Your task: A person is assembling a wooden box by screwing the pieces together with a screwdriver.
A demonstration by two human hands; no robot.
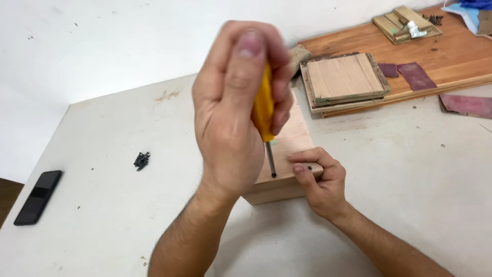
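Gripping tight: the left hand (233,107) is wrapped in a fist around a yellow-handled screwdriver with a thin metal shaft (265,115), thumb up top toward the camera, fingers curled over the handle. It sits dead centre of the frame and looks a bit motion-blurred. The forearm comes up from the bottom middle, wrist bent so the screwdriver stands nearly upright, its tip down on the near edge of a pale rectangular wooden block (289,154).

Just right of centre, the right hand (318,179) is clamped on that block's near right corner, fingers pressed flat on top and thumb side beside the shaft tip. One small dark screw head (309,167) shows on the block right by those fingers.

Counting stuff: one screwdriver, one block being worked on, one little pile of dark screws (141,160) left of centre on the white tabletop (400,174) (can't count them individually, too small). One black smartphone (38,197) lies flat at the lower left edge.

Upper right there's a reddish-brown wooden board (456,56) with a stack of square wooden panels (344,81) on it, a smaller wooden tray holding odds and ends (407,24), and two dark maroon sandpaper scraps (410,74). A third piece of reddish sandpaper (466,104) lies on the table at the right edge.

The big fist hides most of the block's far end and whatever's behind it.
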